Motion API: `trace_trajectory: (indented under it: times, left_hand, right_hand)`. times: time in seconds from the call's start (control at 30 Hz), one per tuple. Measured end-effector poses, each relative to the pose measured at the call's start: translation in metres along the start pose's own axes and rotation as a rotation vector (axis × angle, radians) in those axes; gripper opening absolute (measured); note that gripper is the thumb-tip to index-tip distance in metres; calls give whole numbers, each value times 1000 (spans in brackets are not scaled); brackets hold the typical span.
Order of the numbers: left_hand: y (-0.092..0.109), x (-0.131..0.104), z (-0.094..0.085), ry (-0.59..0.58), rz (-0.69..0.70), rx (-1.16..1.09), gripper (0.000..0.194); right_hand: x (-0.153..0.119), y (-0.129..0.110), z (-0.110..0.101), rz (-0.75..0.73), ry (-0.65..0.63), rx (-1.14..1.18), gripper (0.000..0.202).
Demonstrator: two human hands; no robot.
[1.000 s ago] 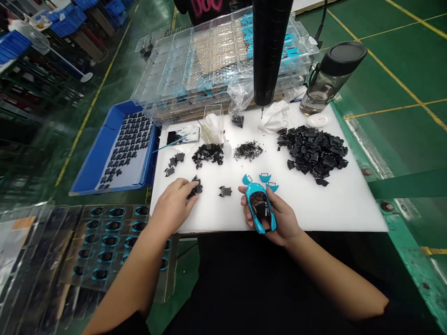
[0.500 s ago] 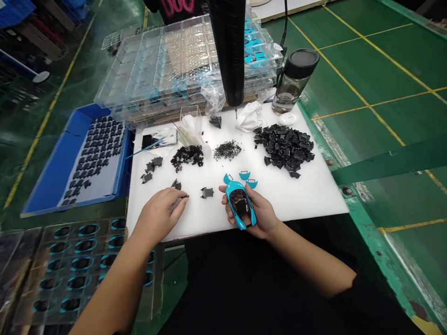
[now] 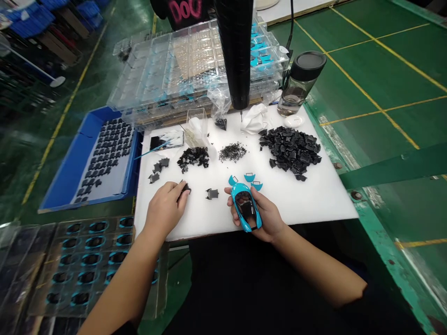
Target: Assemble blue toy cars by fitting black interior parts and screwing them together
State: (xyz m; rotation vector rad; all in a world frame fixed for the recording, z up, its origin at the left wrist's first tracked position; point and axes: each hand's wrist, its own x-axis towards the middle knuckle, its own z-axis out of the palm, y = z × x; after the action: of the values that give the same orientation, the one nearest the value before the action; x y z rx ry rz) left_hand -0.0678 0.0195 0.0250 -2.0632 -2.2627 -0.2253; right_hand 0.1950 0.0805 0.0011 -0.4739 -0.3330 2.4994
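Note:
My right hand (image 3: 270, 216) is wrapped round a glossy blue toy car body (image 3: 237, 190) with a dark cabin opening, held over the board's front edge. With thumb and fingers together, my left hand (image 3: 165, 207) pinches a small black plastic part (image 3: 186, 188) just above the white board; the fingers hide some of it. Between the hands lies a flat black plastic piece (image 3: 212, 193) with two prongs. Just beyond the car body are three small blue curved pieces (image 3: 249, 177).
A black electric screwdriver (image 3: 239, 60) hangs over the white work board (image 3: 307, 197). Piles of black parts (image 3: 293, 151) and tiny screws (image 3: 232, 152) lie behind my hands. Clear trays (image 3: 139, 79), a water bottle (image 3: 302, 83) and a blue bin (image 3: 66, 177) surround the board.
My left fingers have closed in on the black part and lifted slightly. The car body stays in my right hand. The whole view has shifted a little.

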Motion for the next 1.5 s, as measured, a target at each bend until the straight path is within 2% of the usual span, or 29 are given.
trace_trajectory:
  times: [0.13,0.3,0.4,0.5,0.63,0.83,0.97,1.1,1.23,1.4,1.5]
  left_hand:
    - [-3,14,-3,20,-67,-106,32]
    - [9,53,6,-19,-49,-138,17]
    - [23,78,16,-12,-36,-145,31]
    - [33,92,21,-34,-2,-125,41]
    - [34,82,21,-55,60,-144,28]
    - [22,59,21,-40,69,-250,25]
    - [17,61,20,-9,-10,-359,24]
    - [14,66,16,25,-160,-537,26]
    - [12,67,13,-47,-300,-793,34]
    - [17,63,4,-84,-366,-1043,44]
    - [22,48,-10,-65,-359,-1012,36]
  right_hand:
    - [0,-1,2,10,24,7,48]
    - [2,-1,5,30,32,-3,48]
    - [1,-1,5,9,39,-16,49]
    - [-1,-2,3,1,42,-15,50]
    - [-2,-2,2,15,43,-8,49]
    - [0,-1,5,13,31,-15,48]
    - [1,-1,7,6,23,-18,48]
    - [0,-1,6,-7,38,-19,47]
    - [0,0,4,-24,39,-28,47]
    - [0,0,4,-4,49,-44,48]
    - [0,-1,5,11,58,-41,49]
